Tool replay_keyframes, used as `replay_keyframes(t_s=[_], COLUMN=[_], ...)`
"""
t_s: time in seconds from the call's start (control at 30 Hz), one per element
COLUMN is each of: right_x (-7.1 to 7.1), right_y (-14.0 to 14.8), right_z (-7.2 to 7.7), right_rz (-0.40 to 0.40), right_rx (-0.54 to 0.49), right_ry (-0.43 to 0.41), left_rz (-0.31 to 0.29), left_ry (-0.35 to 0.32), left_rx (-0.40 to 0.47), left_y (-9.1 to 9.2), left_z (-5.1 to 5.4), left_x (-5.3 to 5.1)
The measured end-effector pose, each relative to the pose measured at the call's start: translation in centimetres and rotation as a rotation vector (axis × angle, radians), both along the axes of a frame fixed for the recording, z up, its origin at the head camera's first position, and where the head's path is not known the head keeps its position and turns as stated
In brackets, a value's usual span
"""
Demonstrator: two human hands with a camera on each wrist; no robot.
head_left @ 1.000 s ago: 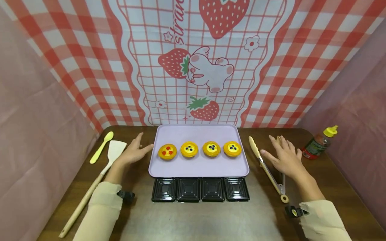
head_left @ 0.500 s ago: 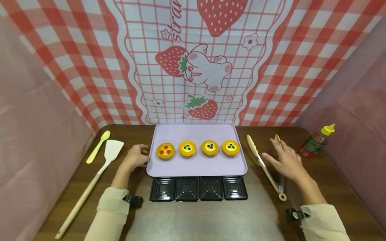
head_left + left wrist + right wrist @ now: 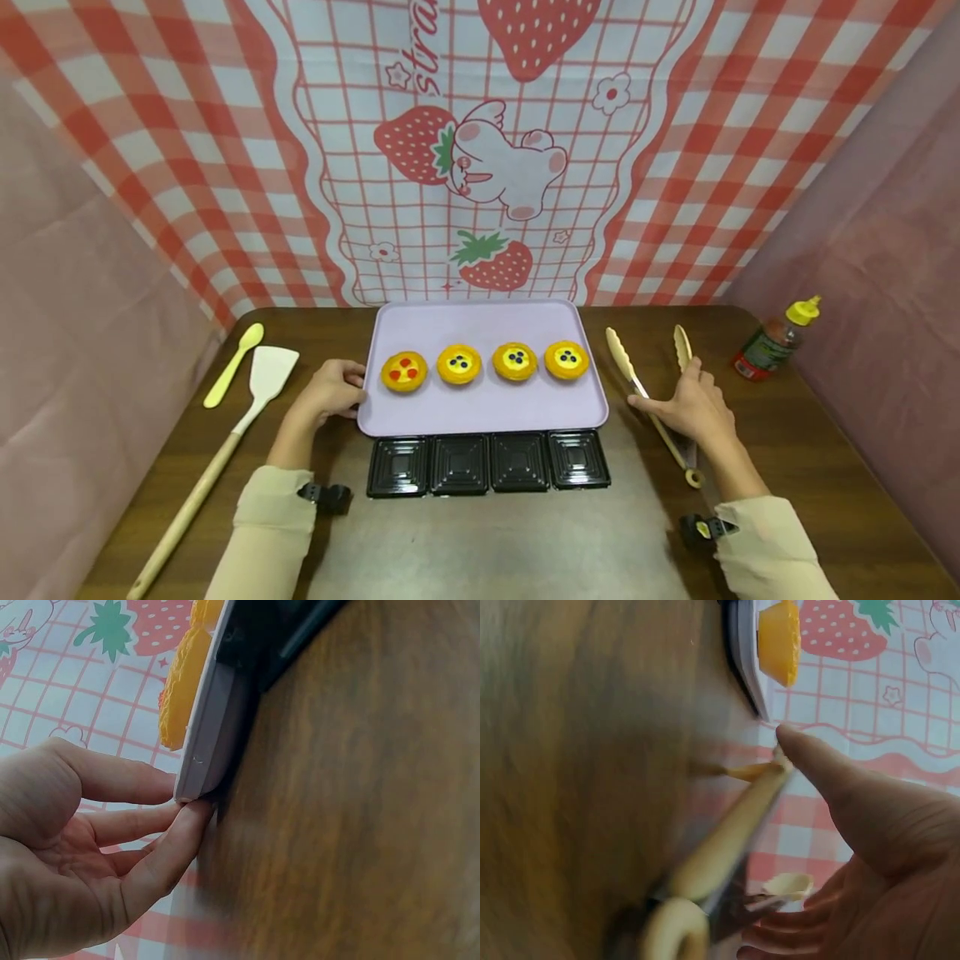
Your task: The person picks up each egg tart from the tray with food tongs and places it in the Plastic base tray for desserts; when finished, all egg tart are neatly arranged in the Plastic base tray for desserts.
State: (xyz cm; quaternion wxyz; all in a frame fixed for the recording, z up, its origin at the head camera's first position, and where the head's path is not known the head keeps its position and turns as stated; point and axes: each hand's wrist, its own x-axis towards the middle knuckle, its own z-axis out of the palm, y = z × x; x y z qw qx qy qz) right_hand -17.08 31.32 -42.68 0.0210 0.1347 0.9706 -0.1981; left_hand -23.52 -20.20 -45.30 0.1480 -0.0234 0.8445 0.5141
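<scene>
At the left edge of the lilac tray (image 3: pixel 483 412), my left hand (image 3: pixel 335 390) pinches the rim; the left wrist view shows the thumb (image 3: pixel 124 781) at the upper edge and fingertips underneath. On the tray sit a tart with red pieces (image 3: pixel 404 372) and several tarts with dark blue berries (image 3: pixel 514 362). My right hand (image 3: pixel 699 406) reaches over spread tongs (image 3: pixel 622 356), thumb beside one arm and fingers over the other. In the right wrist view its thumb is straight near the tongs (image 3: pixel 727 838); firm contact cannot be told.
Several black square plastic containers (image 3: pixel 460 465) line the tray's front edge. A white spatula (image 3: pixel 272 372) with a wooden handle and a yellow spoon (image 3: pixel 234 367) lie left. A sauce bottle (image 3: pixel 767 350) stands at the right. A checkered cloth (image 3: pixel 675 167) hangs behind.
My left hand has come to the tray's left edge, its fingers bending onto the rim. The right hand has lowered onto the tongs, moving slightly toward me. The tray stays in place.
</scene>
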Motion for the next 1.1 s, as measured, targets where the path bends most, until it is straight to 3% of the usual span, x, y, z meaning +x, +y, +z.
replay_keyframes(t_s=[0.2, 0.47, 0.67, 0.9, 1.1], right_x=[-0.2, 0.1, -0.4, -0.7, -0.6], right_y=[-0.2, -0.6, -1.2, -0.1, 2.4], right_z=[-0.9, -1.7, -2.1, -1.8, 0.4], right_rz=[-0.075, -0.150, -0.174, -0.078, 0.002], right_rx=[-0.030, -0.081, -0.106, -0.135, -0.117], right_ry=[-0.052, 0.029, 0.027, 0.039, 0.058], left_rz=[-0.004, -0.012, -0.011, 0.002, -0.003], left_ry=[0.001, -0.001, -0.004, 0.003, 0.002], left_rx=[0.009, 0.012, 0.015, 0.008, 0.016], left_y=[-0.1, -0.1, -0.4, -0.7, -0.4], left_z=[0.0, 0.0, 0.0, -0.2, -0.3], left_x=[0.0, -0.1, -0.1, -0.1, -0.3])
